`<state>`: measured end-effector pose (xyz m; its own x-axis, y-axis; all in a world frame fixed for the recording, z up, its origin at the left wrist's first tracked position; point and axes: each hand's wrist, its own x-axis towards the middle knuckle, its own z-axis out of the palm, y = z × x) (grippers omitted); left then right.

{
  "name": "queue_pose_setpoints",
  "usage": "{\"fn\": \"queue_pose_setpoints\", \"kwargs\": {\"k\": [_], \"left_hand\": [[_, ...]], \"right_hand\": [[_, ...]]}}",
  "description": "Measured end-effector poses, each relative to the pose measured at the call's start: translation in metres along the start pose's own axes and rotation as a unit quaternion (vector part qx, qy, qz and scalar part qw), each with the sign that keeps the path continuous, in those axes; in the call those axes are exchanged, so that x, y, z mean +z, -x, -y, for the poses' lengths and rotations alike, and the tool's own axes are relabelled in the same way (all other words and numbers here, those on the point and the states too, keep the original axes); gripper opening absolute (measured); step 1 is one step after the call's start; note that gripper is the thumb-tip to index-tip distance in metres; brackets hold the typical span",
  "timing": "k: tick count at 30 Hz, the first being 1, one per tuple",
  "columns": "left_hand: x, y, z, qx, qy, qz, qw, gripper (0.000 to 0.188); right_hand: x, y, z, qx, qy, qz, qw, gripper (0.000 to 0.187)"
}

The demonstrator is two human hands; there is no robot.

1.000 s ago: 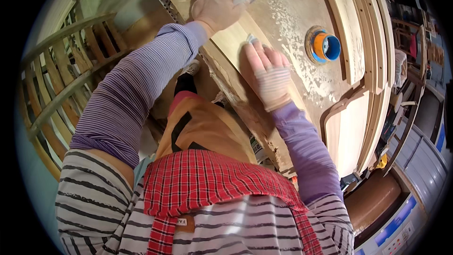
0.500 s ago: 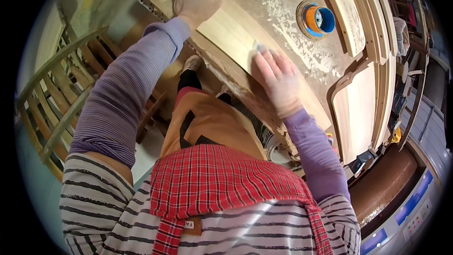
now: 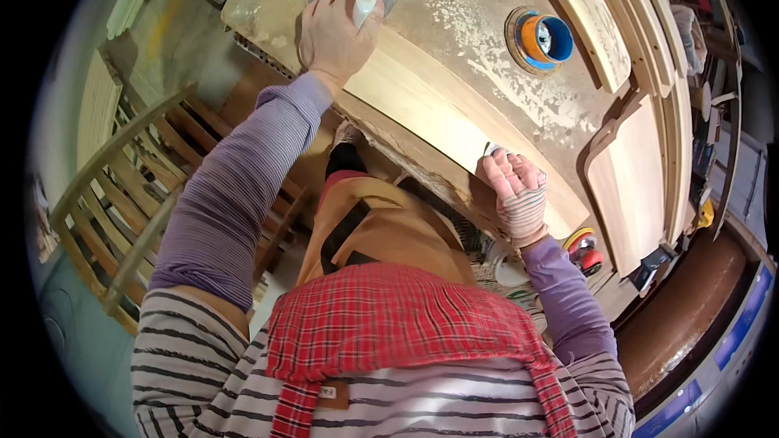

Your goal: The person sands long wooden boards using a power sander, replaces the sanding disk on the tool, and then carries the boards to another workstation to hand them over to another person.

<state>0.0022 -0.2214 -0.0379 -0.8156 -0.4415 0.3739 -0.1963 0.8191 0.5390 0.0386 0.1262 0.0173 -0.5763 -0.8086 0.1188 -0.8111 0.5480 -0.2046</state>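
A long pale wooden board [image 3: 430, 85] lies along the near edge of a worn workbench [image 3: 454, 0]. At its far left end is my left hand [image 3: 337, 36], closed with a slim white object like a squeeze bottle [image 3: 366, 2] upright between thumb and fingers. My right hand [image 3: 514, 186] rests at the right part of the board, its fingers curled closed. A small flat piece with a pale and dark edge [image 3: 490, 148] juts from its fingertips against the wood; the rest of it is hidden in the hand.
Beyond the board sits an orange and blue round container [image 3: 545, 37]. Shaped wooden parts [image 3: 629, 178] and long curved strips line the bench's right side. A red and yellow round item [image 3: 583, 247] lies near my right forearm. A slatted wooden frame [image 3: 122, 195] stands at left.
My right hand has slid along the board toward its right end, nearer to me. My left hand stays at the far end with the white object. The view has shifted slightly.
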Motion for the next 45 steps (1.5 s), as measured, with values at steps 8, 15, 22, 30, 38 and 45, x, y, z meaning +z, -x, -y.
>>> {"fn": "queue_pose_setpoints", "kwargs": {"k": [8, 15, 22, 30, 38, 45], "left_hand": [[0.012, -0.003, 0.009, -0.085, 0.089, 0.047, 0.991, 0.040], [0.010, -0.008, 0.028, -0.038, 0.064, 0.047, 0.996, 0.044], [-0.014, 0.001, -0.016, -0.043, 0.204, 0.022, 0.978, 0.041], [-0.073, 0.136, -0.082, -0.205, 0.361, 0.298, 0.860, 0.022], [-0.053, 0.173, -0.111, -0.298, 0.396, 0.375, 0.783, 0.029], [-0.049, 0.164, -0.117, -0.282, 0.373, 0.394, 0.792, 0.030]], "right_hand": [[0.040, -0.126, 0.055, -0.023, -0.009, -0.082, 0.996, 0.045], [-0.017, 0.097, -0.026, 0.146, 0.045, -0.063, 0.986, 0.042], [-0.025, 0.053, -0.019, 0.153, 0.032, -0.169, 0.973, 0.052], [0.021, 0.041, -0.017, 0.162, 0.055, -0.187, 0.967, 0.054], [0.019, 0.041, -0.017, 0.167, 0.045, -0.181, 0.968, 0.051], [0.019, 0.039, -0.017, 0.166, 0.048, -0.185, 0.968, 0.051]]}}
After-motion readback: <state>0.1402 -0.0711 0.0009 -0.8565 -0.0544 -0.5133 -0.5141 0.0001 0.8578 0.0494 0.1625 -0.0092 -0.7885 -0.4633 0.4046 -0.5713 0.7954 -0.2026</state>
